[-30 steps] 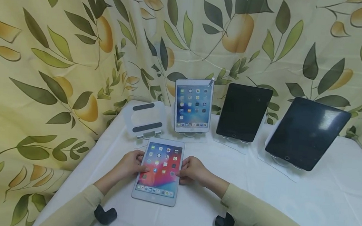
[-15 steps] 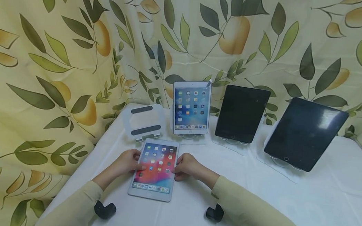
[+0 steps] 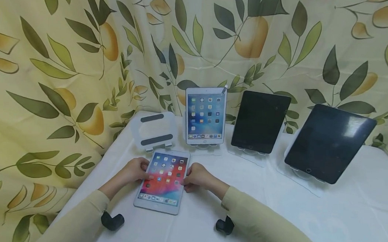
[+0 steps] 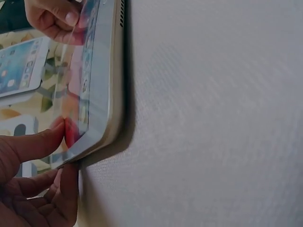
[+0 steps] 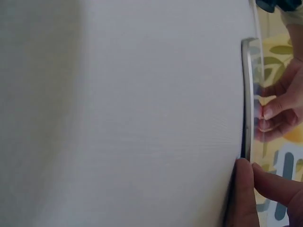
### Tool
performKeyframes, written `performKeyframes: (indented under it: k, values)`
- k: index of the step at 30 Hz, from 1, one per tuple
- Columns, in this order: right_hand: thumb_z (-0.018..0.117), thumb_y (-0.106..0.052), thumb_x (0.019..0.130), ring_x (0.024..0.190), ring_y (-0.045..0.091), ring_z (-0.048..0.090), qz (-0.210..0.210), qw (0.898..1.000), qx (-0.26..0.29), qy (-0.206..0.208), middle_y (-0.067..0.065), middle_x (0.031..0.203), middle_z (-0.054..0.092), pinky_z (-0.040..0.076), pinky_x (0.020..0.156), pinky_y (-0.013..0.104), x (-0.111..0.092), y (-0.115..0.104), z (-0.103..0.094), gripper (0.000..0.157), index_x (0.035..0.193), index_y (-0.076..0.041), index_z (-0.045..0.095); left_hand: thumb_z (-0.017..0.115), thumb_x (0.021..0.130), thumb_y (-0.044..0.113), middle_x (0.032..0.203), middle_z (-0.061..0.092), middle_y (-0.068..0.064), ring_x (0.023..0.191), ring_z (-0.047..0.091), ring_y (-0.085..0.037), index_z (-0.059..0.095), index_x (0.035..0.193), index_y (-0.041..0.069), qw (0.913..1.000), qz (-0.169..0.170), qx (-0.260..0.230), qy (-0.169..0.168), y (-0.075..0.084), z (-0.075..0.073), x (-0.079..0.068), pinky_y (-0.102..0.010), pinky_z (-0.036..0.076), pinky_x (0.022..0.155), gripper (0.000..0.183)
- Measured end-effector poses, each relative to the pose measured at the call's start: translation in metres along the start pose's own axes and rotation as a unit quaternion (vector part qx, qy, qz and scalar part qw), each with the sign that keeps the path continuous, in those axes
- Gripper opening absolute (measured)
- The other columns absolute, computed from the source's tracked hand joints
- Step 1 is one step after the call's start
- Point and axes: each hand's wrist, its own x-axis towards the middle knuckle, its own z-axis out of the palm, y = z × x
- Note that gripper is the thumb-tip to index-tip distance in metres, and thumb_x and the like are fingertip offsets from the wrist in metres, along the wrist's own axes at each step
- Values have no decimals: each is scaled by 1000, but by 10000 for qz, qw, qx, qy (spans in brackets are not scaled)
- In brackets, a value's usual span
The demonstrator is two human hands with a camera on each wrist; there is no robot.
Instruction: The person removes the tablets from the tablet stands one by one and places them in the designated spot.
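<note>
Tablet point(image 3: 162, 182) has slid toward 7 o'clock on the desk point(image 3: 275, 214). Left hand point(image 3: 134, 170) and right hand point(image 3: 195, 177) pinch its side edges. Positioning step; next likely needs lifting toward empty stand point(image 3: 154, 130) at 12 o'clock.

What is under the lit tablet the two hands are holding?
The lit tablet lies flat on the white tablecloth, gripped at its sides by the left hand and right hand. Whatever lies between its back and the cloth is covered.
</note>
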Motion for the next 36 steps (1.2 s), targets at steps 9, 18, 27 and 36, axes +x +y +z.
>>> performKeyframes:
  k: [9, 18, 27, 36]
  values:
    - [70, -9, 77, 57, 17, 65, 148, 9996, 196, -119, 12, 70, 65, 53, 56, 23, 2, 2, -6, 17, 84, 2, 59, 75, 71, 9, 94, 58, -12, 78, 55, -19, 52, 111, -4, 9998, -28, -40, 199, -3, 2, -3, -27, 53, 65, 47]
    - [70, -9, 78, 60, 16, 65, 229, 9988, 420, -138, 11, 76, 66, 54, 59, 25, 1, 4, -10, 18, 89, 2, 62, 77, 70, 10, 97, 58, -13, 81, 54, -20, 52, 112, -3, 9995, -41, 49, 323, 1, 1, -6, -28, 53, 67, 50]
    - [71, -16, 78, 64, 16, 63, 156, 9996, 223, -73, 9, 80, 65, 55, 63, 29, 2, 10, -26, 28, 97, 0, 59, 76, 71, 15, 103, 59, -13, 87, 56, -22, 54, 115, 1, 9979, 280, -80, 571, -2, -1, -2, -29, 53, 71, 51]
    - [72, -22, 77, 70, 18, 59, -321, 9990, -301, 33, 7, 81, 63, 52, 68, 28, 0, 7, -38, 37, 104, -3, 56, 75, 72, 16, 106, 58, -11, 93, 58, -21, 46, 127, 7, 9963, 427, -458, 596, 2, 7, 5, -31, 54, 75, 63]
